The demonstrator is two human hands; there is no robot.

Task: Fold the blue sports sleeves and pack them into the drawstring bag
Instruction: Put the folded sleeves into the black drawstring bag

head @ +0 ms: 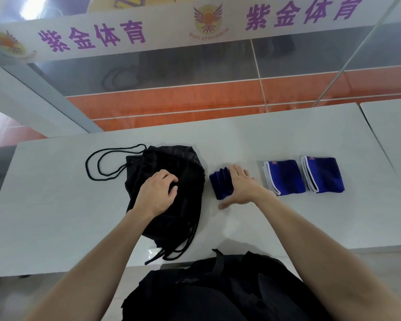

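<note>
The drawstring bag (190, 163) lies flat on the white table (56, 205), at about 11 o'clock from the person. The left hand (158, 193) rests on it, with the fingers curled into the black cloth, so it grips the fabric. I cannot tell where the mouth of the bag is, or whether it is open.

Just beside the bag, at 12 o'clock, is the first folded sleeve (219, 181). The right hand (241, 188) lies palm down on its right half. The fingers are rather straight and the thumb is spread out on the table, so it presses the sleeve and does not clamp it. The second sleeve (286, 177) and the third sleeve (326, 174) wait, folded, at 1 and 2 o'clock, apart from each other.

In my judgement the main risk is the fold. The first sleeve looks loosely bunched, with soft ridges, and if it is lifted by only one edge it can open again. A second risk is that the left hand holds both layers of the bag together; then the mouth does not open and the sleeve is pushed against closed cloth. The cord loops (97, 163) at 10 o'clock can also catch a finger when the bag is lifted.
</note>
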